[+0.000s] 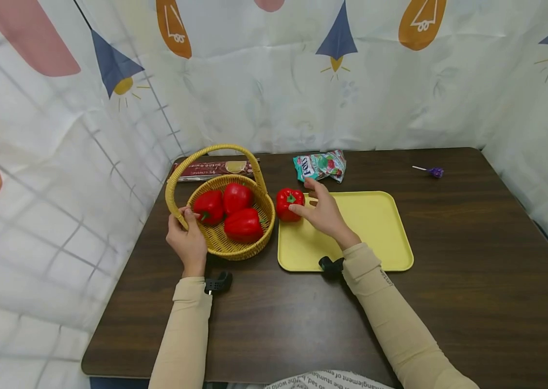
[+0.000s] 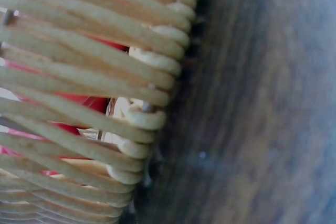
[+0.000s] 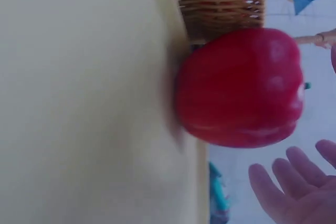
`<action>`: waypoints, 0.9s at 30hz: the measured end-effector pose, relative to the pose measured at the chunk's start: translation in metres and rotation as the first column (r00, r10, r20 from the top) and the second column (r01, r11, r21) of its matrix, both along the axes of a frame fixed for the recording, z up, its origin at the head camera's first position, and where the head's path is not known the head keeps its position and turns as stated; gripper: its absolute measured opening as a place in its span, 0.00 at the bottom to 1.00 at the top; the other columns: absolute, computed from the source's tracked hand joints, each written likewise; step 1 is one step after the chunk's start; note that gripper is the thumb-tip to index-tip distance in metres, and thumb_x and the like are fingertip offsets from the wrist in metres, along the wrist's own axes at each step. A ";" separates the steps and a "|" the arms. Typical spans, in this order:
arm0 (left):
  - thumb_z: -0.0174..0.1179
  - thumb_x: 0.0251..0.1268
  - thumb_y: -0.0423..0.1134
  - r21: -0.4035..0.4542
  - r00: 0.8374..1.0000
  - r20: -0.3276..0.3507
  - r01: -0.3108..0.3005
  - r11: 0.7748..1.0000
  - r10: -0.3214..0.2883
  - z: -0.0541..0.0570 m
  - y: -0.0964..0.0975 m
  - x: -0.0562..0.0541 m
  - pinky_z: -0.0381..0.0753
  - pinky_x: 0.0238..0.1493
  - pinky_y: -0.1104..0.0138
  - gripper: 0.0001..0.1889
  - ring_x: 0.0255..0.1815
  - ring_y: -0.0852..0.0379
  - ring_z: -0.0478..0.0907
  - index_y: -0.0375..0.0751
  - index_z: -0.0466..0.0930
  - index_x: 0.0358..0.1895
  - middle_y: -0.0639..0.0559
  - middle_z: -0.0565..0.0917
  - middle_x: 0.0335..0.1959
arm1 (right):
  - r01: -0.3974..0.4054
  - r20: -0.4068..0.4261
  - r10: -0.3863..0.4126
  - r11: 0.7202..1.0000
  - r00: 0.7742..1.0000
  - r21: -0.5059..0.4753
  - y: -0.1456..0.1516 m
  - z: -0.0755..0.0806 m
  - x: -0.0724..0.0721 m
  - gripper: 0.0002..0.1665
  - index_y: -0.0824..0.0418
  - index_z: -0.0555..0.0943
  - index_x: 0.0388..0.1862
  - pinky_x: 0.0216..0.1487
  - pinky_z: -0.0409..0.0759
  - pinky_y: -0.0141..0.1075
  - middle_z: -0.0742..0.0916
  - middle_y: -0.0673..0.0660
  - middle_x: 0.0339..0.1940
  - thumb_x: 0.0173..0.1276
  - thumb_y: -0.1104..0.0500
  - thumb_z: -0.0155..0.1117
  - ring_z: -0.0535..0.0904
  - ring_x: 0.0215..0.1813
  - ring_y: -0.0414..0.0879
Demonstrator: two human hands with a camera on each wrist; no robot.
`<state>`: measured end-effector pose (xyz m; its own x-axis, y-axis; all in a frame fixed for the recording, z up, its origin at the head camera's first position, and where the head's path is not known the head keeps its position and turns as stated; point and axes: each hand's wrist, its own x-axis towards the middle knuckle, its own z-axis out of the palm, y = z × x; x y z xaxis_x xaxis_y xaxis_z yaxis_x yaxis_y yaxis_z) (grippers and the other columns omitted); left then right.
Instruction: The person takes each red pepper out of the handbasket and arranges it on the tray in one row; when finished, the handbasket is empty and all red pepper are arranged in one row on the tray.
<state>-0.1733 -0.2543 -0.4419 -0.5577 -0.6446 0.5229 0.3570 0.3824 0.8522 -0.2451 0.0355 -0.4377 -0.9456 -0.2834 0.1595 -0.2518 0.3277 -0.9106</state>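
Observation:
A yellow wicker basket (image 1: 235,249) with a tall handle holds three red bell peppers (image 1: 244,225). My left hand (image 1: 189,241) grips the basket at its left side, thumb and fingers at the foot of the handle. In the left wrist view the woven wall (image 2: 79,87) fills the left half, with red showing through the gaps. Another red bell pepper (image 1: 287,204) stands upright, stem up, at the far left corner of a yellow tray (image 1: 376,232). My right hand (image 1: 324,213) is beside it with fingers spread; in the right wrist view the fingers (image 3: 265,190) are apart from the pepper (image 3: 239,87).
Behind the basket lies a long dark red box (image 1: 217,169). A teal snack bag (image 1: 320,165) sits beyond the tray, and a purple lollipop (image 1: 435,172) lies at the back right of the dark wooden table (image 1: 473,270). Printed cloth hangs behind and along the sides.

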 end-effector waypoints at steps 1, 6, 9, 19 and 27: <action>0.55 0.72 0.32 0.001 1.000 0.001 -0.001 1.000 0.001 0.000 0.000 0.000 0.72 0.42 0.74 0.13 0.38 0.39 0.78 0.20 0.75 0.45 0.28 0.81 0.33 | 0.007 -0.025 -0.007 1.000 1.000 -0.011 0.000 0.003 0.001 0.47 0.59 0.57 0.77 0.66 0.68 0.51 0.68 0.61 0.72 0.65 0.50 0.70 0.68 0.68 0.60; 0.56 0.72 0.34 0.006 1.000 0.001 -0.003 1.000 0.003 -0.001 0.000 0.000 0.71 0.42 0.74 0.13 0.38 0.35 0.77 0.21 0.76 0.45 0.26 0.81 0.33 | 0.045 -0.150 -0.055 0.997 0.987 -0.066 -0.004 0.017 0.010 0.40 0.62 0.64 0.72 0.63 0.71 0.51 0.72 0.59 0.69 0.66 0.52 0.68 0.71 0.63 0.58; 0.56 0.72 0.34 0.008 1.000 0.009 -0.006 1.000 0.006 0.000 0.000 -0.001 0.72 0.43 0.74 0.14 0.39 0.36 0.77 0.21 0.76 0.45 0.27 0.81 0.33 | 0.059 -0.214 -0.086 0.990 0.973 -0.129 -0.009 0.023 0.017 0.34 0.63 0.69 0.69 0.58 0.75 0.50 0.76 0.60 0.64 0.66 0.56 0.68 0.74 0.56 0.60; 0.56 0.72 0.34 0.036 1.000 0.002 0.012 0.999 -0.012 0.002 0.001 0.001 0.72 0.44 0.74 0.14 0.40 0.34 0.77 0.19 0.77 0.46 0.25 0.81 0.34 | -0.109 -0.265 0.057 0.977 0.962 -0.186 -0.045 0.026 0.040 0.29 0.62 0.74 0.63 0.53 0.80 0.46 0.81 0.58 0.55 0.64 0.62 0.70 0.78 0.53 0.59; 0.55 0.73 0.35 0.045 0.999 0.031 0.025 0.999 -0.026 -0.001 0.000 0.003 0.72 0.46 0.73 0.15 0.41 0.36 0.77 0.21 0.77 0.48 0.26 0.81 0.35 | -0.155 -0.176 0.156 0.988 0.972 0.020 -0.080 0.014 0.048 0.35 0.60 0.71 0.66 0.61 0.74 0.48 0.78 0.58 0.62 0.60 0.58 0.74 0.72 0.64 0.53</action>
